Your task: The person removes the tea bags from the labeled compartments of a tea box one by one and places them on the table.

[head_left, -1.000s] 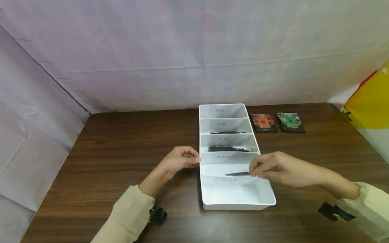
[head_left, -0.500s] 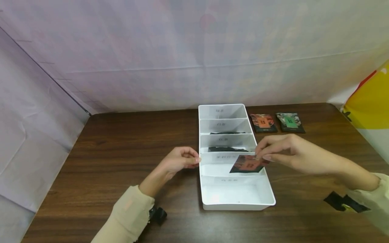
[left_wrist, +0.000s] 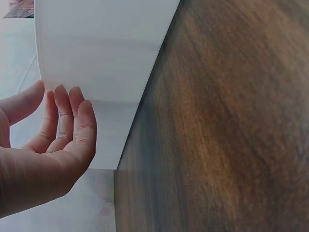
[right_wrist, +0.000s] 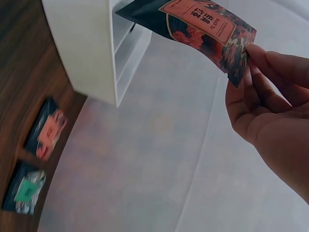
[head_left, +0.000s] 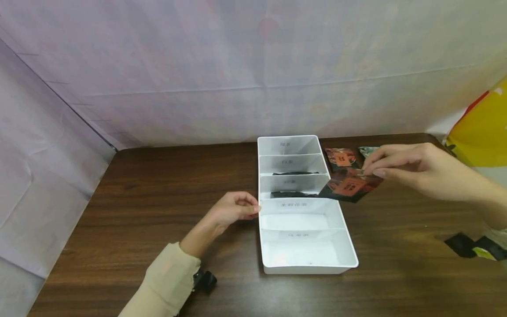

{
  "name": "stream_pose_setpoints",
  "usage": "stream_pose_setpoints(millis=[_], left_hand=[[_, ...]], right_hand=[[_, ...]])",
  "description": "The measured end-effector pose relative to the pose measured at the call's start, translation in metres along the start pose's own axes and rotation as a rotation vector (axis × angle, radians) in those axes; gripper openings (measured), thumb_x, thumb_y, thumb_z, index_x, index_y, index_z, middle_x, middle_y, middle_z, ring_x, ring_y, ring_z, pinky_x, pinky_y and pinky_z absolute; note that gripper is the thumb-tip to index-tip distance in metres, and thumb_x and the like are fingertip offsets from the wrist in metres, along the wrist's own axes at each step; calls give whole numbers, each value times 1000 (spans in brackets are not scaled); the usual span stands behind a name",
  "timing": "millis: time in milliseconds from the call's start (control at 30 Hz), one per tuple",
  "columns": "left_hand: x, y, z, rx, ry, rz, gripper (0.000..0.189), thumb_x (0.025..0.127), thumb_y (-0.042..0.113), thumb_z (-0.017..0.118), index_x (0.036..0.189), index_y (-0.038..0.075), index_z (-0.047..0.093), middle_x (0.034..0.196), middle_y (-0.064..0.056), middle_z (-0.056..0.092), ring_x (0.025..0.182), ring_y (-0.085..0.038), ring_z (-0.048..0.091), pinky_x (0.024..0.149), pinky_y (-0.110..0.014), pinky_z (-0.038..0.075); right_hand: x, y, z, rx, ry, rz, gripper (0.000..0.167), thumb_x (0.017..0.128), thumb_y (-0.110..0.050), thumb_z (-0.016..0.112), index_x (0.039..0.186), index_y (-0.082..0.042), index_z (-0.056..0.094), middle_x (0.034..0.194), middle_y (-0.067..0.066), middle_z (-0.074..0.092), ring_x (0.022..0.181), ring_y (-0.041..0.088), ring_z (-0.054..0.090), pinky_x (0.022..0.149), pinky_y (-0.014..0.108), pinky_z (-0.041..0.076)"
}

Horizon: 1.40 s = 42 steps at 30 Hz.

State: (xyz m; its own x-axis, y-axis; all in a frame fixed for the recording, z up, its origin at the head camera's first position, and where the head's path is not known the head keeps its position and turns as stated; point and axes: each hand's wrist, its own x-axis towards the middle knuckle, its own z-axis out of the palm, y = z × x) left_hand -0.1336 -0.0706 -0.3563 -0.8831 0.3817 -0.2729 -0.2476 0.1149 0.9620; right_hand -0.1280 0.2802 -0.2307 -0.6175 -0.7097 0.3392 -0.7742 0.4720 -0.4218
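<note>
A long white divided box (head_left: pixel 309 269) stands on the table, with a printed label on the wall of each compartment. At its left rim my left hand (head_left: pixel 233 209) pinches the edge, thumb on top and fingers against the outer wall (left_wrist: pixel 111 53). My right hand (head_left: pixel 416 169) pinches one corner of a dark tea sachet (head_left: pixel 348 187) with a red label; the right wrist view shows that sachet (right_wrist: pixel 203 24) tilted above the box. In the head view it hangs over the right rim near the middle compartments and partly hides a divider.
Behind the held sachet, another red-labelled sachet (head_left: pixel 339 157) lies on the table. Beside it a green-labelled sachet (right_wrist: pixel 27 189) is mostly covered by my right hand in the head view. Dark sachets (head_left: pixel 295 194) stand in two box compartments. A pale cloth (head_left: pixel 178 66) hangs behind.
My right hand has lifted the red-labelled sachet out of the fourth compartment from the back, then carried it rightward and toward the back. The left hand keeps its place on the rim.
</note>
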Motion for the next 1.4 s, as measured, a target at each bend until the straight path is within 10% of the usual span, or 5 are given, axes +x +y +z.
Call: stream_pose_setpoints(millis=[333, 733, 1133, 1400], left_hand=[[0, -1, -1, -18, -12, -3, 10, 85, -5, 58, 92, -11, 54, 75, -4, 57, 73, -12, 58, 80, -38, 51], [1, -1, -1, -37, -13, -10, 9, 85, -5, 59, 91, -10, 54, 72, -2, 57, 71, -12, 58, 76, -35, 51], [2, 0, -2, -50, -12, -15, 9, 85, -5, 58, 91, -10, 55, 72, -2, 57, 72, -14, 59, 78, -38, 51], [1, 1, -1, -48, -7, -23, 10, 85, -5, 59, 92, -11, 55, 73, -2, 57, 73, -14, 59, 80, -39, 50]], right_hand=[[-23, 36, -9, -135, 0, 252, 30, 81, 12, 60, 91, -14, 72, 96, -11, 61, 79, 0, 56, 59, 11, 44], [-56, 92, -5, -28, -136, 489, 22, 88, 2, 56, 87, -14, 71, 92, -7, 64, 87, -9, 51, 64, 13, 44], [-78, 132, 9, 35, -116, 531, 19, 87, 4, 54, 87, -6, 70, 88, -12, 64, 78, -3, 56, 59, 16, 45], [-82, 140, 20, -33, -114, 663, 19, 93, -12, 53, 100, -4, 68, 102, 14, 65, 84, -14, 47, 68, 12, 42]])
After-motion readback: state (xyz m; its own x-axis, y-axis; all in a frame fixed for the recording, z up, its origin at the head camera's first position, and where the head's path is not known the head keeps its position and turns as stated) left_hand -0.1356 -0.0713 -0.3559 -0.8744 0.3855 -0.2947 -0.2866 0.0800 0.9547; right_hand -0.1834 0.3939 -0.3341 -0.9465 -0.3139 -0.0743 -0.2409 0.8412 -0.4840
